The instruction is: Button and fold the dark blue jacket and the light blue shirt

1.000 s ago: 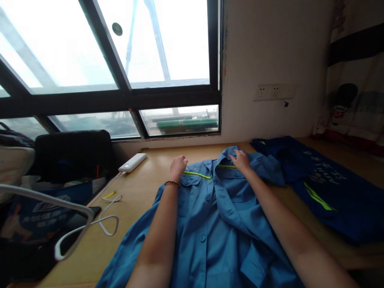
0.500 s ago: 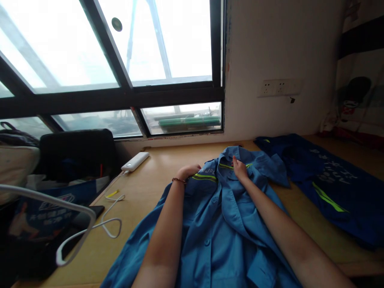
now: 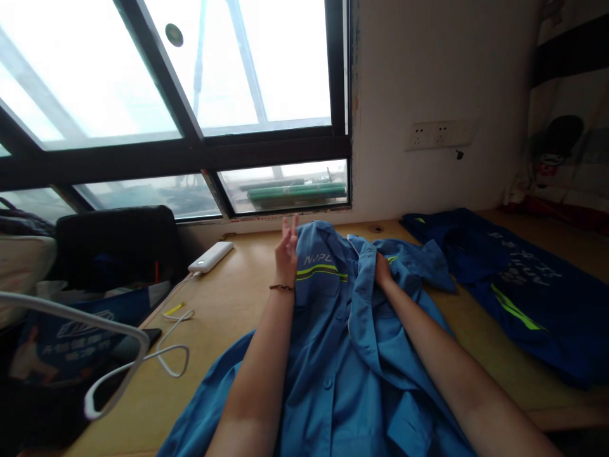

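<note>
A light blue work shirt with a yellow-green chest stripe lies spread on the wooden table, its collar end raised off the surface. My left hand stands upright at the shirt's left shoulder, fingers stretched up, with the fabric held up against it. My right hand is closed on the shirt's front edge near the collar, its fingers partly hidden by the cloth. A beaded bracelet sits on my left wrist.
A darker blue garment lies on the table to the right. A white power bank with a cable rests near the window. A white hanger and a black bag are at the left. Wall sockets sit above.
Both hands have lifted the shirt's collar end off the table. My left hand went from a closed grasp on the shoulder to an upright pose with fingers straight.
</note>
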The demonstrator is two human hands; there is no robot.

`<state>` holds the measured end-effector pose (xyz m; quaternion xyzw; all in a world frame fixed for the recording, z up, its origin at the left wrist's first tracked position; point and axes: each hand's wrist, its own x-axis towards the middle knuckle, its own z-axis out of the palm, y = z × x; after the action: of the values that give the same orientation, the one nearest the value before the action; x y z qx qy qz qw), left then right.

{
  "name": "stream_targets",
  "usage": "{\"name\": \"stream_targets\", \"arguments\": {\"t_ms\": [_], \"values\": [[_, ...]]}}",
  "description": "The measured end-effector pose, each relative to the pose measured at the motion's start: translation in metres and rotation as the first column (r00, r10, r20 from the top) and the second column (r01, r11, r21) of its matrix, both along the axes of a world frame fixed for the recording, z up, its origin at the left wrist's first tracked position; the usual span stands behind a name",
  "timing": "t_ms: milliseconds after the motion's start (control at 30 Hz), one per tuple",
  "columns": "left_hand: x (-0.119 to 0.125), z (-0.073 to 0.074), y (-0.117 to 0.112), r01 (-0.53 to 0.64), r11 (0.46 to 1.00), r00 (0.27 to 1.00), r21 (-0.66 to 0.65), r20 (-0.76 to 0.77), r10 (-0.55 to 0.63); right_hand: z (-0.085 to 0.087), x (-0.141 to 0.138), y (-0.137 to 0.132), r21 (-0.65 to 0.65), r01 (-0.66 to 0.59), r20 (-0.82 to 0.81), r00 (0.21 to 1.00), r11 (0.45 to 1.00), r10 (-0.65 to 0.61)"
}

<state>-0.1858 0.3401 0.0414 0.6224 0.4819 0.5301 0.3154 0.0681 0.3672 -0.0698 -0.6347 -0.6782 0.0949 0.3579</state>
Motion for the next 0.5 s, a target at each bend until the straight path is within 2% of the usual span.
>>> {"name": "stream_targets", "arguments": {"t_ms": [67, 100, 167, 233, 267, 300, 367, 433, 500], "values": [[-0.011, 0.01, 0.0, -0.068, 0.975, 0.996, 0.21, 0.078, 0.053, 0.001, -0.001, -0.002, 0.057, -0.027, -0.033, 0.999, 0.998, 0.029], [-0.019, 0.012, 0.0, -0.123, 0.952, 0.992, 0.281, 0.06, 0.111, 0.001, -0.002, -0.002, 0.088, -0.046, -0.054, 0.997, 0.995, 0.051], [-0.036, 0.011, 0.002, -0.231, 0.913, 0.951, 0.337, -0.122, 0.286, 0.002, -0.004, -0.003, 0.122, -0.073, -0.104, 0.991, 0.99, 0.086], [-0.05, 0.001, 0.008, -0.288, 0.909, 0.831, 0.3, -0.394, 0.393, 0.004, -0.006, -0.002, 0.097, -0.101, -0.118, 0.987, 0.99, 0.113], [-0.056, -0.006, 0.011, -0.297, 0.927, 0.765, 0.228, -0.524, 0.374, 0.004, -0.007, -0.001, 0.077, -0.125, -0.108, 0.985, 0.989, 0.133], [-0.059, -0.014, 0.015, -0.297, 0.947, 0.715, 0.122, -0.629, 0.305, 0.005, -0.007, 0.0, 0.057, -0.155, -0.088, 0.983, 0.986, 0.16], [-0.06, -0.028, 0.023, -0.269, 0.957, 0.678, -0.112, -0.728, 0.105, 0.006, -0.009, 0.0, 0.032, -0.23, -0.042, 0.972, 0.973, 0.232], [-0.055, -0.038, 0.028, -0.205, 0.942, 0.699, -0.265, -0.714, -0.048, 0.007, -0.011, -0.002, 0.025, -0.31, 0.001, 0.951, 0.95, 0.311], [-0.049, -0.043, 0.03, -0.153, 0.921, 0.79, -0.358, -0.605, -0.105, 0.008, -0.012, -0.006, 0.001, -0.379, 0.071, 0.923, 0.925, 0.378]]}}
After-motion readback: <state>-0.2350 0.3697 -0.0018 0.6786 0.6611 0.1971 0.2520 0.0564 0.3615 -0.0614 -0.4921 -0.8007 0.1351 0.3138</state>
